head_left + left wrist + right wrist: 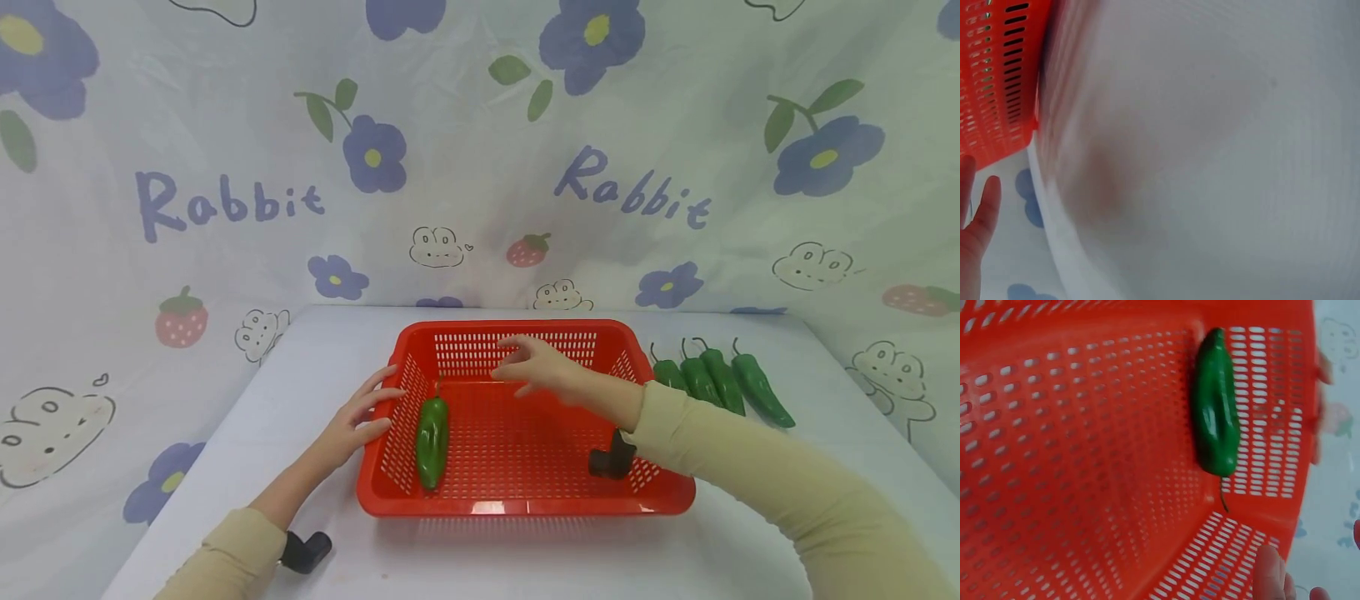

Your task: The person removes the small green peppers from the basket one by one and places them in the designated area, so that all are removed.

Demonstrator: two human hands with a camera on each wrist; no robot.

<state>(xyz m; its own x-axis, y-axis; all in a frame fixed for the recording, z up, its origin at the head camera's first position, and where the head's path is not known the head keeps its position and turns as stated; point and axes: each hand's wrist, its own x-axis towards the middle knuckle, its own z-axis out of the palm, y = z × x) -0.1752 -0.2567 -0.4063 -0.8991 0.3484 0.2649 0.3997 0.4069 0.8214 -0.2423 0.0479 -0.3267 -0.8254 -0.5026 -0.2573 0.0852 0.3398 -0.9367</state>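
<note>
A red plastic basket (pixel 525 506) with slotted walls stands on the white table. Inside it, along the left wall, lies one green chili pepper (pixel 432 442), its stem toward the back; the right wrist view also shows this pepper (pixel 1215 406). My left hand (pixel 360 417) rests at the basket's left rim with fingers spread and extended. Over the inside of the basket hovers my right hand (pixel 542 368), fingers loosely bent and apart, with nothing between them. In the left wrist view, fingers of the left hand (pixel 975 231) show below the basket's corner (pixel 997 150).
Several green chili peppers (pixel 759 387) lie side by side on the table (pixel 750 500), right of the basket, partly behind the right forearm. A patterned cloth (pixel 480 167) with flowers and rabbits hangs behind the table. A black device (pixel 307 552) sits at each wrist.
</note>
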